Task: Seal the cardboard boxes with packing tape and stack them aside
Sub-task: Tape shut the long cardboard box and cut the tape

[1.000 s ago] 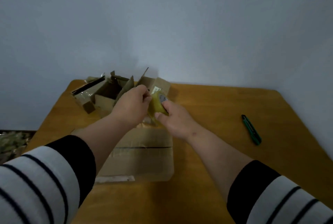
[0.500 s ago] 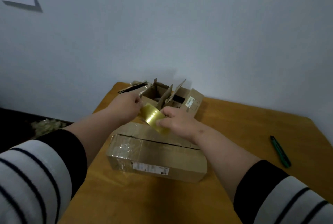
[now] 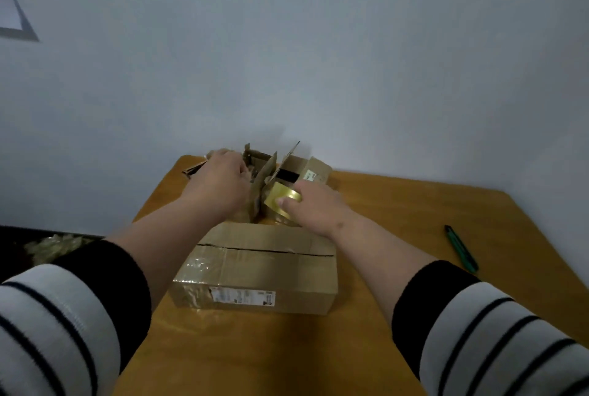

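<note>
A closed cardboard box [image 3: 264,268], its top seam a dark slit and its left end wrapped in clear tape, lies mid-table between my forearms. Behind it stand open cardboard boxes [image 3: 296,169] with raised flaps. My right hand [image 3: 315,207] grips a yellowish tape roll [image 3: 282,199] just beyond the closed box. My left hand [image 3: 220,185] hovers to the left of the roll, over the open boxes, with its fingers curled together as if pinching the tape end. The strip itself is too faint to make out.
A green utility knife [image 3: 462,249] lies on the wooden table [image 3: 398,223] to the right. The wall rises directly behind the boxes. Off the table's left edge is a dark area with crumpled clear plastic [image 3: 51,245].
My hands have drawn apart: the left moved back and left over the open boxes, and the right carried the roll a little to the right. The view tilted down.
</note>
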Available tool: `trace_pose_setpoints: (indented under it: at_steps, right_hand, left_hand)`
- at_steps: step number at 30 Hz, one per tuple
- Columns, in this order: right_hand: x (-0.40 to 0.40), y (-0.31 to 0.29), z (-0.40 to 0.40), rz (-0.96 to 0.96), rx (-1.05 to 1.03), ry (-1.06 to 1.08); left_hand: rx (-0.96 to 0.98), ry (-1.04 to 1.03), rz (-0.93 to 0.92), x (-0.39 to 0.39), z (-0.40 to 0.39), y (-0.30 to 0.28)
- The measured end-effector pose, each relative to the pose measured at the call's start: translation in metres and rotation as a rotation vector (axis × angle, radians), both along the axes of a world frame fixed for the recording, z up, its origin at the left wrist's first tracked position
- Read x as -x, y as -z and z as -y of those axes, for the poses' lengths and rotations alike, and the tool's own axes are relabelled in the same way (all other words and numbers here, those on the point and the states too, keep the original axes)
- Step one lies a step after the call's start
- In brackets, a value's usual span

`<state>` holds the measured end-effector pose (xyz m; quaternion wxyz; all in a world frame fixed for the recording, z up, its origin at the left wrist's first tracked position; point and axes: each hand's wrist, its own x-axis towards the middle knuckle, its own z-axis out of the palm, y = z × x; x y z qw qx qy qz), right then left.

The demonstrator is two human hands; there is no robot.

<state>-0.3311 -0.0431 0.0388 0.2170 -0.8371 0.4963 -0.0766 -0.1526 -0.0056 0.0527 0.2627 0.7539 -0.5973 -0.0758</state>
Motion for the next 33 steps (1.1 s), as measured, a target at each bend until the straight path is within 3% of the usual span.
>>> trace_pose_setpoints:
  at_steps: [9,13,15,20,23,26,29,33]
  right_hand:
    - [0.059,0.007,0.008,-0.119,0.113,0.245]
    - [0.107,0.018,0.006,-0.167,0.019,0.381]
    - [0.131,0.021,0.004,-0.053,-0.134,0.387]
    - [0.191,0.034,0.01,0.536,-0.603,0.436]
    - [0.227,0.054,0.027,0.661,-0.78,0.474]
    - [0.261,0.066,0.054,0.408,-0.665,0.385]
    - [0.289,0.088,0.089,0.101,-0.493,0.263]
    - [0.318,0.125,0.126,-0.114,-0.343,0.31]
  left_hand:
    - [-0.012,0.128,-0.062,0.055,0.037,0.001]
    - [-0.037,0.208,-0.066,0.094,0.049,0.002]
    - [-0.125,0.227,-0.082,0.11,0.057,0.002]
    - [-0.225,0.22,-0.139,0.151,0.081,0.012]
    - [-0.266,0.223,-0.084,0.183,0.1,0.02]
    - [-0.314,0.224,0.007,0.226,0.117,0.036]
    - [-0.243,0.207,0.083,0.267,0.136,0.059]
    - [-0.201,0.147,0.0,0.299,0.159,0.077]
